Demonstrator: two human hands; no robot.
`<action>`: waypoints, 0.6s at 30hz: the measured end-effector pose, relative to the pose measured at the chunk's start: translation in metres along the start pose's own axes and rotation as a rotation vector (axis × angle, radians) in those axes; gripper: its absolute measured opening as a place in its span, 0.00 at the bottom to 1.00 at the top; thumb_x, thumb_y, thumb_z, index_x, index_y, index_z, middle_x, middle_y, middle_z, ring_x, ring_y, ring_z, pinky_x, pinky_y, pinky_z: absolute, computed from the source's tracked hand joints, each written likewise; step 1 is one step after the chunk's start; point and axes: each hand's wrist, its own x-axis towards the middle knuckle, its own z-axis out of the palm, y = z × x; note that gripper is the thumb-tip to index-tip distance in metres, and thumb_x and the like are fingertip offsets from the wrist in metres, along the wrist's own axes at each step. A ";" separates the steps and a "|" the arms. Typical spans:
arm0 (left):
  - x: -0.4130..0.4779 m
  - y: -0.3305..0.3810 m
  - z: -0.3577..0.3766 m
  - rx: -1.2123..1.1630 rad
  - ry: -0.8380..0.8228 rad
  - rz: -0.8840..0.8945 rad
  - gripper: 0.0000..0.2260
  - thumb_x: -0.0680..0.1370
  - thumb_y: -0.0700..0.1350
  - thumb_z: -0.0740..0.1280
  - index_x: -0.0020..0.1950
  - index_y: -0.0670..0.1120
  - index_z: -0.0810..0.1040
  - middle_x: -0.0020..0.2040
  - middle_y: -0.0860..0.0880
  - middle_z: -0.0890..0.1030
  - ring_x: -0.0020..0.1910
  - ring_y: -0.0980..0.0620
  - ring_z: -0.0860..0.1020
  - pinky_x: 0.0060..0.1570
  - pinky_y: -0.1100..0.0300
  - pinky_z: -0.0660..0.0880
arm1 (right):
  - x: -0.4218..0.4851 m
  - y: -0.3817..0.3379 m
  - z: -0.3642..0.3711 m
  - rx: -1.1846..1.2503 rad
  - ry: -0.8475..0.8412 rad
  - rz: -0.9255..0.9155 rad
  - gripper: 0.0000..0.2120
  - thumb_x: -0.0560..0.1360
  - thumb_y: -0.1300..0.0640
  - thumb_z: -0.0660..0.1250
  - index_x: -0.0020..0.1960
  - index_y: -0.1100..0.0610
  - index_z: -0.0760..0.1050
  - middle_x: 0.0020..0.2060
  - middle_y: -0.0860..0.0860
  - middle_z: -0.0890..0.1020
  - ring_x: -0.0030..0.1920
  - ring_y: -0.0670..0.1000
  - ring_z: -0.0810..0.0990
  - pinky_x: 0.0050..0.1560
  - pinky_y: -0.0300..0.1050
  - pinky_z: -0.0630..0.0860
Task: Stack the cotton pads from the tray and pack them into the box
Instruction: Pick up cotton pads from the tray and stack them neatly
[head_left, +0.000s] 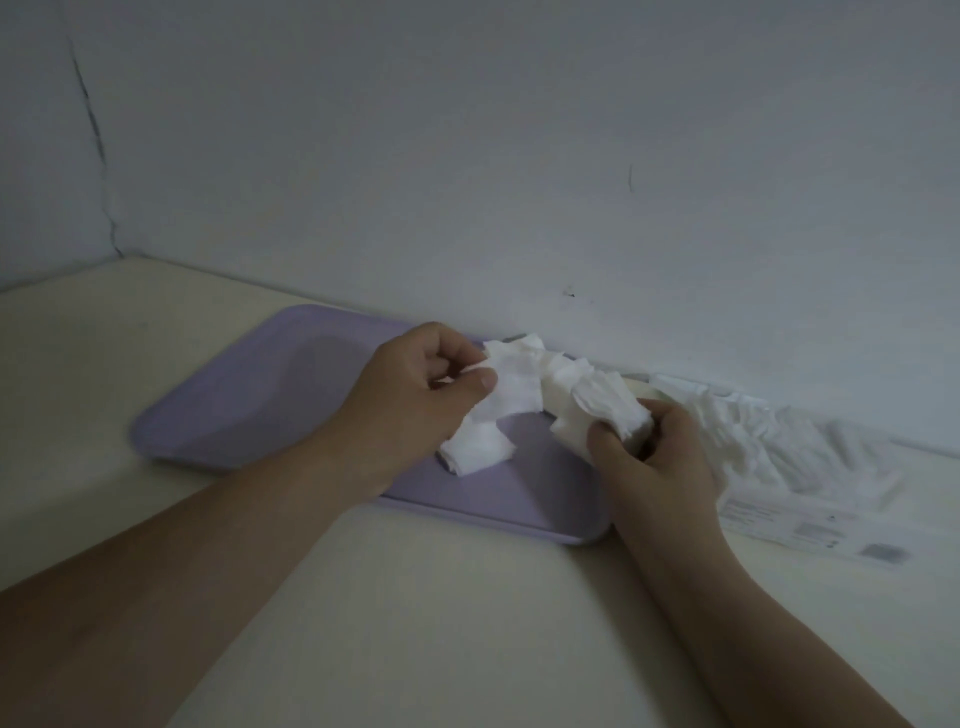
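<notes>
1. Cotton pads, white, soft and roughly square (475, 452), are only partly gathered. A small loose cluster lies on the lilac rectangular plastic tray (234, 410), toward its 3 o'clock end.
2. Above that cluster, the left hand (415, 395) pinches a single pad (514, 384) by its edge between thumb and curled fingers, holding it up off the tray.
3. At the tray's 3 o'clock rim, the right hand (660, 452) has its fingers curled round a thick bundle of pads (597, 410). The bundle's edges look ragged, so it seems not yet squared up.
4. Further out at 3 o'clock, the white printed box (810, 467) lies on the cream bench (415, 597) against the pale wall (467, 156), its crumpled mouth turned toward the tray. It is too blurred to tell whether any pads are inside.
5. Stacking looks well advanced, since the only pads seen on the tray are that small cluster.
6. By my reading, what is left is to add the pinched pad to the bundle, collect the cluster, even the edges and slide the lot into the box. As far as can be seen, packing has not begun.
</notes>
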 end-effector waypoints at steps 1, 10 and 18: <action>-0.002 0.003 -0.001 -0.124 -0.078 -0.061 0.04 0.79 0.36 0.71 0.48 0.42 0.77 0.31 0.48 0.78 0.23 0.55 0.67 0.22 0.65 0.65 | 0.000 -0.001 -0.001 -0.001 0.000 -0.003 0.12 0.76 0.57 0.72 0.58 0.52 0.76 0.46 0.43 0.81 0.45 0.38 0.78 0.43 0.31 0.71; -0.011 0.004 0.008 0.073 -0.418 -0.081 0.05 0.77 0.39 0.74 0.46 0.50 0.85 0.32 0.42 0.83 0.29 0.45 0.70 0.27 0.61 0.64 | -0.003 -0.002 -0.002 0.108 -0.197 -0.029 0.11 0.71 0.57 0.78 0.52 0.48 0.84 0.44 0.42 0.88 0.49 0.45 0.86 0.54 0.51 0.82; -0.010 0.000 0.010 0.053 -0.377 -0.042 0.02 0.76 0.39 0.75 0.46 0.44 0.84 0.38 0.40 0.86 0.33 0.38 0.79 0.35 0.50 0.77 | -0.005 -0.004 -0.003 0.204 -0.297 -0.044 0.09 0.74 0.61 0.76 0.52 0.51 0.85 0.45 0.45 0.88 0.49 0.48 0.86 0.53 0.47 0.82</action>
